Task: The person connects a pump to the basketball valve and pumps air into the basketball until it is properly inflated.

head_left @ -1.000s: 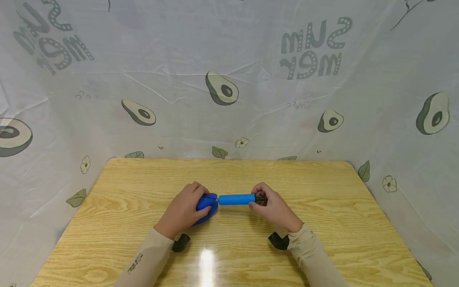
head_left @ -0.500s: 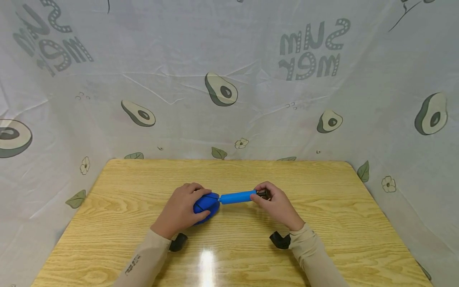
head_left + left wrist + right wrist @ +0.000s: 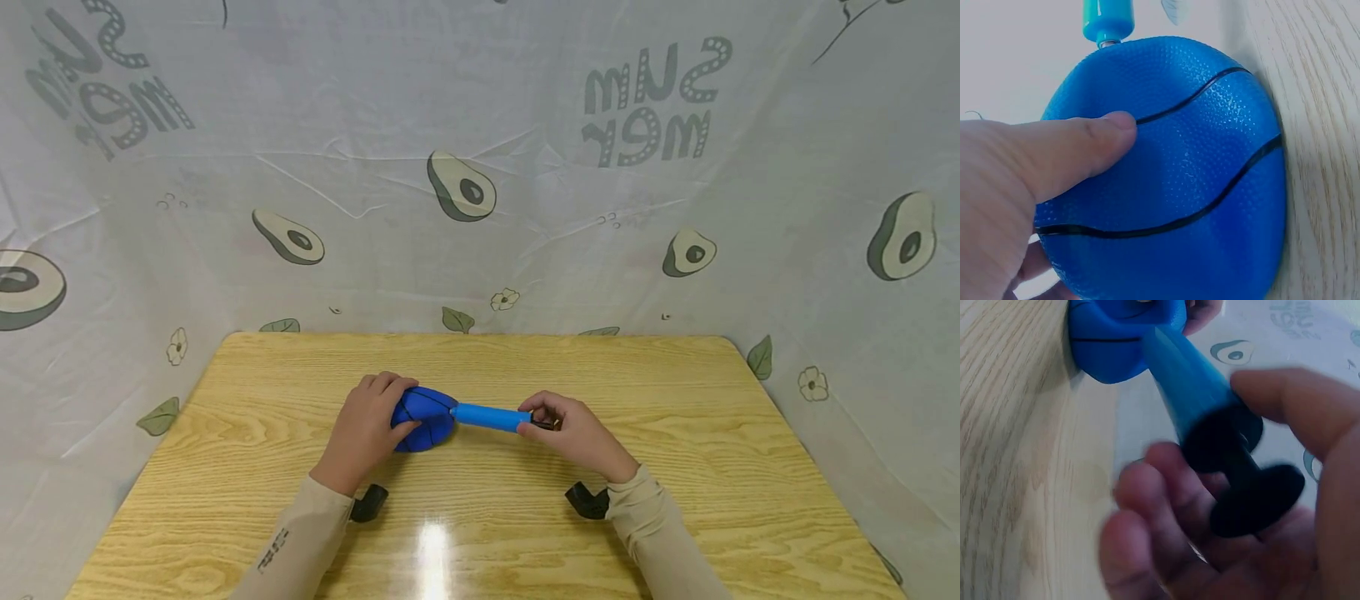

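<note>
Pale cloth (image 3: 390, 108) hung behind and to both sides, printed with avocados, leaves and mirrored "summer" lettering. Wood-grained desk (image 3: 495, 367) below it, a streak of glare on the near part. One person at work, beige sleeves (image 3: 292, 537), a black fitting showing beside each wrist.

Blue ball (image 3: 423, 421) near the desk's middle: black seam lines, slack, a hollow in its face. Cannot tell how much of it bears on the wood. Left hand (image 3: 363, 429) grips it from the left, thumb on the near face, fingers over the far side.

Blue pump (image 3: 489, 416) extends rightward from the ball, tip meeting the ball's edge. Right hand (image 3: 576, 429) pinches the pump's rear end between thumb and fingers. Black knob (image 3: 1260, 500) stands out behind the barrel on a short rod, within that hand's curve.
</note>
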A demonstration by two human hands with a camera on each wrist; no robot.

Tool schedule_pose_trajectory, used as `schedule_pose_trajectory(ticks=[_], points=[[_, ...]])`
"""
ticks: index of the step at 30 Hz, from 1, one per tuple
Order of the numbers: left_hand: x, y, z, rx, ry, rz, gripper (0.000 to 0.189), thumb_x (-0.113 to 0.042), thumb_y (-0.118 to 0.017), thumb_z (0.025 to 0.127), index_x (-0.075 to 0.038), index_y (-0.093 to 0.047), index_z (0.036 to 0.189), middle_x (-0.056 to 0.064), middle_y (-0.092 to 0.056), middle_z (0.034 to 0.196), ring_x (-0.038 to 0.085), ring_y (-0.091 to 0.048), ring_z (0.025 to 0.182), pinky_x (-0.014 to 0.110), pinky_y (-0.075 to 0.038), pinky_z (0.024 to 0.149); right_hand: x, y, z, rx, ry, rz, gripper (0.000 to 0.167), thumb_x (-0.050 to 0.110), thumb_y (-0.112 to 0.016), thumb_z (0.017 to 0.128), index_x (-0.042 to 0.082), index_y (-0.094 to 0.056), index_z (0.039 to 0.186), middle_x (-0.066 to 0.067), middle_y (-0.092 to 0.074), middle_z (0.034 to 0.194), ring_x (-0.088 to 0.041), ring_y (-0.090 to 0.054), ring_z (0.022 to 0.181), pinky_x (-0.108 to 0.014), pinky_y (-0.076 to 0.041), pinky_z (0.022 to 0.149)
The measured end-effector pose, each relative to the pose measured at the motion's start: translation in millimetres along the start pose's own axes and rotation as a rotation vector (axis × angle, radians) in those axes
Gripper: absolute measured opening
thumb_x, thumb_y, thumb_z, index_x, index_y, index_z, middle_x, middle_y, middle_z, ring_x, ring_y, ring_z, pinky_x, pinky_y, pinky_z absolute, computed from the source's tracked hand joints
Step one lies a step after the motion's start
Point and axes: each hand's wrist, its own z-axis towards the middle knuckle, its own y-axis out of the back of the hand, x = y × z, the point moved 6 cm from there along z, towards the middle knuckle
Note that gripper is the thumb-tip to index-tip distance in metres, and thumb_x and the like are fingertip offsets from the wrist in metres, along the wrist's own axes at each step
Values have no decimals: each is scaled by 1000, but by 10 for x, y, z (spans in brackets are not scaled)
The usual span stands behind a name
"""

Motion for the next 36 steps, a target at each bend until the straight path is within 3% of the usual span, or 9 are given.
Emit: schedule_pose_trajectory(ticks=[6,12,17,23,25,30,36], points=[[-1,1,-17,6,-16,-49,57,-20,-92,81,-8,-66,131,14,-63,126,35,-59,120,50,-54,102,47,-126,-30,150,-1,-89,30,31,-72,100,7,-73,118,0,-64,87,-14,-53,72,-24,-45,61],[35,34,-31,33,9,-34,75,-25,-93,79,-5,-57,142,18,-58,135,41,-52,128,57,-48,107,104,-149,-32,150,39,-94,24,29,-70,101,6,-77,104,2,-64,79,-7,-48,60,-21,-42,56],[141,92,-68,111,150,-40,85,-35,-91,80,-1,-49,146,25,-51,138,47,-49,126,60,-51,100,113,-142,-29,139,43,-96,26,30,-70,102,6,-77,106,3,-65,79,-7,-48,60,-22,-44,55],[328,101,-162,318,363,-266,85,-54,-73,94,-1,-41,152,30,-44,147,50,-51,130,63,-50,100,107,-138,-36,131,37,-106,20,29,-70,102,12,-77,109,4,-66,81,-8,-50,62,-22,-45,56],[376,81,-171,342,410,-340,85,-60,-68,95,-3,-42,153,29,-45,147,48,-53,129,62,-50,102,103,-143,-37,133,40,-114,19,29,-70,102,13,-76,110,4,-66,82,-8,-50,63,-22,-45,57],[456,9,-121,289,469,-453,80,-58,-71,94,-6,-47,149,22,-49,146,41,-55,128,56,-53,100,95,-147,-35,130,57,-127,20,30,-69,102,14,-75,112,3,-64,84,-11,-51,66,-23,-45,59],[453,-8,-11,188,438,-483,75,-48,-77,93,-7,-48,148,19,-45,147,40,-53,130,56,-52,102,127,-149,-29,95,96,-148,22,34,-67,103,15,-75,113,1,-58,84,-12,-50,67,-24,-43,60]])
